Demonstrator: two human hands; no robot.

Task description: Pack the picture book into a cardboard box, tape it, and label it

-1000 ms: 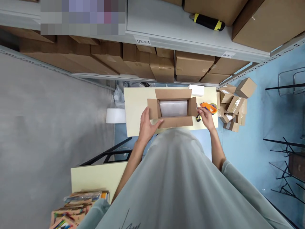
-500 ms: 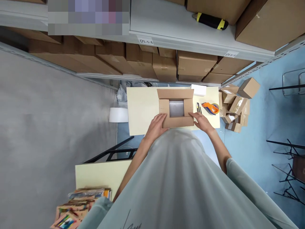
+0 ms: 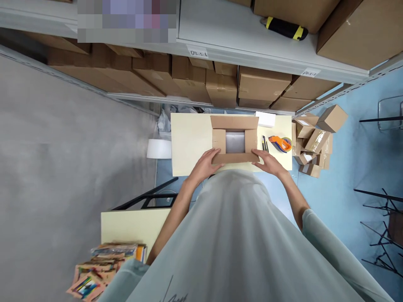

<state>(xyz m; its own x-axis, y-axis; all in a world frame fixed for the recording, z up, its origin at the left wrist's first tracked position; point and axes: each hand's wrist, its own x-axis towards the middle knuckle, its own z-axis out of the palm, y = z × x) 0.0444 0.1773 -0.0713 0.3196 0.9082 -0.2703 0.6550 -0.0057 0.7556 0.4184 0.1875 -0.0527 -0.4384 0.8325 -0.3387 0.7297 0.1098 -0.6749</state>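
The left hand (image 3: 206, 164) and the right hand (image 3: 268, 162) are positioned at the two near corners of one open carton (image 3: 251, 141). On each hand, the fingers rest over the corner and the thumb sits lower, at the near flap (image 3: 235, 158). How firmly either hand grips the cardboard cannot be told.

The carton is located on the bench (image 3: 190, 144), directly in front of the person's torso. It has four flaps. Two end flaps (image 3: 218, 141) lie folded inward, leaving a roughly square opening; the far flap (image 3: 234, 122) extends outward. Inside, one greyish item (image 3: 235, 142) shows through the opening; its type cannot be determined.

To the right of the carton, two slim tools (image 3: 265, 144) lie side by side, next to one orange tape dispenser (image 3: 279, 144) with a yellowish roll. One white box (image 3: 265, 119) lies beside the carton's far right corner.

Past the bench's right end, at least seven small cartons (image 3: 332, 118) form a loose pile. Beyond the bench, a shelf unit (image 3: 217, 27) carries a row of at least seven cartons (image 3: 264, 82) on its lower tier, contents hidden. Two labels (image 3: 197, 52) mark the edge above. The upper tier bears one black-and-yellow cutter (image 3: 286, 28).
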